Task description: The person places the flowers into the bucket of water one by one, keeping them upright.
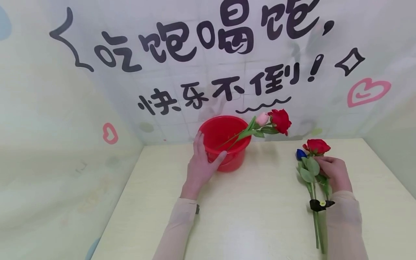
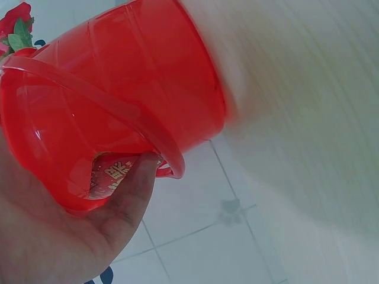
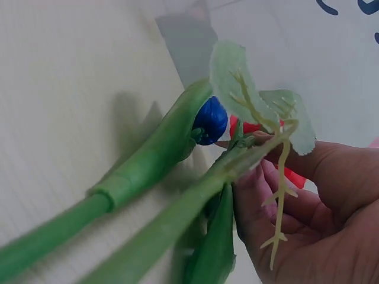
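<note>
My left hand (image 1: 199, 168) holds the red plastic bucket (image 1: 232, 162) at its left side, fingers at the rim and thumb toward the front. In the left wrist view, the thumb lies by the bucket's handle (image 2: 106, 97) and a printed label (image 2: 109, 174). A red artificial rose (image 1: 280, 122) and a pink bud (image 1: 261, 119) lean out over the bucket's right rim. On the right, my right hand (image 1: 334, 175) pinches another red rose (image 1: 318, 146) just under its bloom. Beside that rose is a blue bud (image 3: 211, 121) on a thick green stem.
Both arms reach over a pale wooden table (image 1: 253, 209). Behind it hangs a white printed backdrop (image 1: 195, 72) with black lettering, close behind the bucket. A small black device (image 1: 318, 205) at the right wrist overlaps the flower stems in the head view.
</note>
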The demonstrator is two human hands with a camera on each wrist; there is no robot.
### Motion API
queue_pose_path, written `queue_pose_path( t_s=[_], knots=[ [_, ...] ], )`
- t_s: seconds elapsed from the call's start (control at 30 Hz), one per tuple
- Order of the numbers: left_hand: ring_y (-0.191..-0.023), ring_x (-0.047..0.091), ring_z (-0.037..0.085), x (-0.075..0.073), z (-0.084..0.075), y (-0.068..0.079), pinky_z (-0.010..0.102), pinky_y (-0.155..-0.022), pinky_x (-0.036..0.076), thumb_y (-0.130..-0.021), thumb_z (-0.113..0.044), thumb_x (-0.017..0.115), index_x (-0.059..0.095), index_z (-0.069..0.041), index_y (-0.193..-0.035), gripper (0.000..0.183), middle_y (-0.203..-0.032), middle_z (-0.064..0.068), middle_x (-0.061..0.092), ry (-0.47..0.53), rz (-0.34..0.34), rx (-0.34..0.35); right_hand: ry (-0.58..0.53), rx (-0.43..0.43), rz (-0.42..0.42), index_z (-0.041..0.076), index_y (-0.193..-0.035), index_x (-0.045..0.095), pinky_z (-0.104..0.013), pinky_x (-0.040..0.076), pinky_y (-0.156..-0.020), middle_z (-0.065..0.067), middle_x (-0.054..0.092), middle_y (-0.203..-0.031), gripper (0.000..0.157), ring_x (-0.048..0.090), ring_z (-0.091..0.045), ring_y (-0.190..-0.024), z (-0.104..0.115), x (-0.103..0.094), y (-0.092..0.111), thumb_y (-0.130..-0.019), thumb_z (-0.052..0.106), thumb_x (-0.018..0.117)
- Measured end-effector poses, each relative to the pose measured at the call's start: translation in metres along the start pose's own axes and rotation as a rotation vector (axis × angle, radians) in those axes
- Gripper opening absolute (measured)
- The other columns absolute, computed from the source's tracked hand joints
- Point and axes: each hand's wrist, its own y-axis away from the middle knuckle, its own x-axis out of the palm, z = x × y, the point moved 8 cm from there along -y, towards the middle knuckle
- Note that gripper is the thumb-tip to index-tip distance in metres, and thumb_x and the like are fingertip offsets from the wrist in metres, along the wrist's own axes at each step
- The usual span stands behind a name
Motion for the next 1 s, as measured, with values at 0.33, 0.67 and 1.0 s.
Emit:
queue_pose_path(
  t_s=[0.33, 0.67, 1.0],
  knots=[
    [-0.128, 0.060, 0.026, -0.003, -0.003, -0.003, 0.045, -0.087, 0.063, -0.087, -0.066, 0.076, 0.007, -0.026, -0.170, 0.115, -0.166, -0.003, 0.031, -0.012, -0.010, 0.008, -0.099, -0.085, -0.021, 0.004, -0.131, 0.065, -0.012, 0.053, -0.071, 0.019, 0.059, -0.098, 0.039, 0.060, 0.007, -0.080, 0.018, -0.008, 0.014, -0.107, 0.035, 0.061],
    [-0.130, 0.058, 0.025, -0.002, -0.001, -0.001, 0.045, -0.088, 0.063, -0.087, -0.067, 0.076, 0.007, -0.026, -0.169, 0.115, -0.166, -0.003, 0.031, -0.011, -0.007, 0.013, -0.218, -0.136, -0.021, 0.037, -0.090, 0.073, -0.010, 0.054, -0.072, 0.021, 0.063, -0.092, 0.014, 0.065, 0.003, -0.081, 0.035, -0.014, 0.028, -0.103, 0.033, 0.070],
    [-0.132, 0.057, 0.024, 0.000, -0.001, 0.000, 0.045, -0.088, 0.063, -0.087, -0.067, 0.075, 0.007, -0.027, -0.170, 0.114, -0.167, -0.004, 0.029, -0.005, 0.000, 0.008, -0.296, -0.160, -0.018, 0.034, -0.089, 0.076, -0.013, 0.055, -0.069, 0.017, 0.065, -0.092, 0.014, 0.066, -0.001, -0.076, 0.046, -0.015, 0.035, -0.101, 0.028, 0.073]
  ],
)
